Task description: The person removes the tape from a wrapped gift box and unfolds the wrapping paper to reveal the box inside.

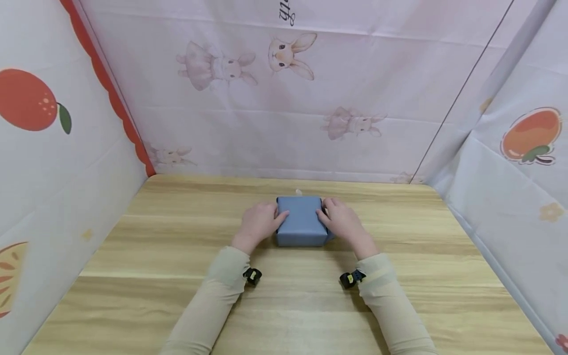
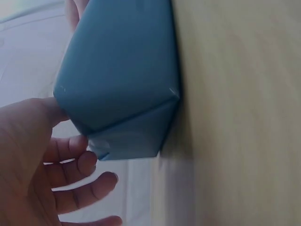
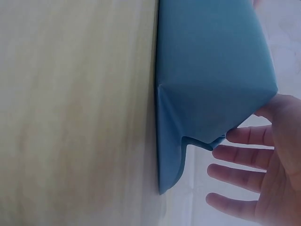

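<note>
A box wrapped in blue paper rests on the wooden table, between both hands. At its left end the paper is folded flat against the box, with a diagonal crease. My left hand holds that end, thumb on the top edge and index finger at the folded paper; the other fingers are loosely curled. From the right end a loose paper flap sticks out, low by the table. My right hand holds this end, thumb on the top edge, index and middle fingertips at the folded paper.
The wooden table reaches to a pink curtain with printed rabbits at the back. White fruit-print sheets hang at the left and right. A small whitish scrap lies just behind the box.
</note>
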Action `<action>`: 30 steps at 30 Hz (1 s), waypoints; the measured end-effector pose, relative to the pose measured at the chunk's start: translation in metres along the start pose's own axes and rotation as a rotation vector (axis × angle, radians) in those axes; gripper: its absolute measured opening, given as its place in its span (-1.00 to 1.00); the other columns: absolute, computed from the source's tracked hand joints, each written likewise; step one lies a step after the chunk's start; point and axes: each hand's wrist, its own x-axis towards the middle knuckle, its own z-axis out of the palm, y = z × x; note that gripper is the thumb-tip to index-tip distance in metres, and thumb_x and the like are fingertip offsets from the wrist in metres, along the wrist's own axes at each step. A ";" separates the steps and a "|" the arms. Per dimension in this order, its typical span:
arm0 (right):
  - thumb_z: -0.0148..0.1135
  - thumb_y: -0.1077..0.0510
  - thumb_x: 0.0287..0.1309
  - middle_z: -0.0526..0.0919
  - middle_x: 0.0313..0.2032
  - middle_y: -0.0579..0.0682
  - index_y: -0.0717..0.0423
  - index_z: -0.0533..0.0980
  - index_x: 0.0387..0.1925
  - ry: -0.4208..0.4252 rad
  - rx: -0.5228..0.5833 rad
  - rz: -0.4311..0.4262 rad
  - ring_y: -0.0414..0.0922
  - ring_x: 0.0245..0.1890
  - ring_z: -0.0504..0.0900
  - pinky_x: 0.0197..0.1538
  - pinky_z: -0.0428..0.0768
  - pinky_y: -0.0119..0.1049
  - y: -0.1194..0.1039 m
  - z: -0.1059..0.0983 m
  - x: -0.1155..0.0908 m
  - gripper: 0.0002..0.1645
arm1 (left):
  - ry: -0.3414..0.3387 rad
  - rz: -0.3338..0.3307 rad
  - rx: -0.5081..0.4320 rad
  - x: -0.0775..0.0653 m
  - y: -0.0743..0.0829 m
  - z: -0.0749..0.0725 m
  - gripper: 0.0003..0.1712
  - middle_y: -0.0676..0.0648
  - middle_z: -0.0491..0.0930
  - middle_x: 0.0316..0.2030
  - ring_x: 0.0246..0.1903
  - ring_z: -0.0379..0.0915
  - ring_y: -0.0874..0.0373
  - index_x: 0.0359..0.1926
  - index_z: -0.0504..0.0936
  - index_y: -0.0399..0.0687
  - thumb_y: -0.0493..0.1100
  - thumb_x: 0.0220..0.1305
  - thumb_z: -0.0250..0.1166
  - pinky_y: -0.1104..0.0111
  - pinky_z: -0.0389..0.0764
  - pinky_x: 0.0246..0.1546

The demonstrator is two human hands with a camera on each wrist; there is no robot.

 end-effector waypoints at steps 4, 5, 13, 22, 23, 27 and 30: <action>0.01 -0.09 0.40 0.60 -0.06 0.15 0.13 0.47 -0.07 0.002 0.000 0.002 0.08 -0.13 0.62 -0.13 0.61 0.03 -0.002 0.002 -0.001 -0.63 | -0.005 -0.052 -0.004 0.003 0.004 0.004 -0.44 0.03 0.31 -0.70 -0.69 0.26 0.17 -0.63 0.35 0.02 0.26 0.40 0.05 0.37 0.19 -0.71; 0.01 -0.09 0.40 0.60 -0.05 0.15 0.13 0.47 -0.06 0.004 0.001 0.002 0.09 -0.12 0.62 -0.13 0.61 0.03 -0.003 0.003 -0.001 -0.62 | 0.000 -0.064 -0.001 0.003 0.005 0.004 -0.44 0.02 0.32 -0.70 -0.69 0.28 0.16 -0.63 0.36 0.01 0.25 0.41 0.05 0.37 0.20 -0.71; -0.01 -0.08 0.42 0.61 -0.06 0.14 0.12 0.48 -0.07 0.022 -0.006 0.004 0.06 -0.13 0.61 -0.15 0.61 0.00 -0.003 0.006 -0.002 -0.63 | 0.055 -0.076 0.020 0.001 0.008 0.009 -0.53 -0.02 0.49 -0.60 -0.62 0.40 0.13 -0.52 0.50 -0.02 0.12 0.46 0.02 0.30 0.36 -0.67; -0.02 -0.08 0.43 0.60 -0.02 0.16 0.15 0.48 -0.03 0.015 -0.003 0.010 0.08 -0.07 0.61 -0.09 0.61 0.03 -0.003 0.005 -0.002 -0.60 | 0.103 -0.044 0.040 0.001 0.006 0.012 -0.63 -0.07 0.62 -0.49 -0.56 0.52 0.07 -0.35 0.61 -0.10 0.00 0.46 0.02 0.23 0.49 -0.63; -0.02 -0.08 0.43 0.60 -0.02 0.17 0.16 0.48 -0.03 0.012 0.000 0.011 0.08 -0.07 0.61 -0.09 0.61 0.03 -0.003 0.005 -0.002 -0.60 | 0.106 -0.042 0.043 0.001 0.006 0.011 -0.64 -0.08 0.63 -0.47 -0.55 0.53 0.06 -0.32 0.61 -0.12 0.00 0.46 0.02 0.23 0.50 -0.62; -0.03 -0.08 0.43 0.60 -0.03 0.17 0.16 0.48 -0.03 0.012 -0.001 0.008 0.09 -0.07 0.62 -0.08 0.61 0.04 -0.001 0.004 -0.001 -0.60 | 0.099 -0.046 0.036 0.004 0.006 0.010 -0.66 -0.11 0.64 -0.42 -0.53 0.53 0.06 -0.24 0.63 -0.16 -0.03 0.46 0.03 0.24 0.53 -0.60; -0.03 -0.08 0.43 0.61 -0.04 0.15 0.15 0.48 -0.04 0.013 -0.003 0.006 0.07 -0.09 0.62 -0.10 0.61 0.03 -0.001 0.004 -0.001 -0.61 | 0.077 -0.059 0.014 0.005 0.006 0.008 -0.66 -0.11 0.65 -0.38 -0.49 0.54 0.06 -0.23 0.62 -0.16 -0.03 0.46 0.03 0.23 0.56 -0.56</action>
